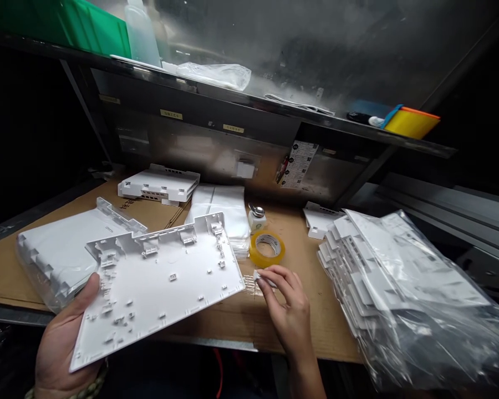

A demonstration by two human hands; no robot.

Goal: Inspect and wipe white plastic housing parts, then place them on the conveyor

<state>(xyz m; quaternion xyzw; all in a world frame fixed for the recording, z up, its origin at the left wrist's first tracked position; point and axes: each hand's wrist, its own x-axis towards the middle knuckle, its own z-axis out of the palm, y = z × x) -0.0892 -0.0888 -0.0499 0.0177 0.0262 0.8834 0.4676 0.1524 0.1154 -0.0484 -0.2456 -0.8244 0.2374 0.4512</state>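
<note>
My left hand point(64, 338) grips a white plastic housing panel point(178, 293) by its left edge, thumb on top. The panel is tilted with its inner side, full of clips and posts, facing me. To the right of the panel, my right hand point(289, 299) pinches a small white wad point(256, 275), perhaps cloth or tissue; most of it is hidden by the fingers. Just beyond that hand lies a roll of yellowish tape point(267, 249). Behind the tape stands a small white dispenser bottle point(256, 218) with a metal top.
Bagged white panels are piled at right point(399, 277); another bagged housing point(70, 244) lies left. Farther back are a white housing point(158, 184), clear plastic bags point(220, 202) and a white part point(320, 218). A metal shelf point(258, 102) crosses above the cardboard-covered bench point(307, 327).
</note>
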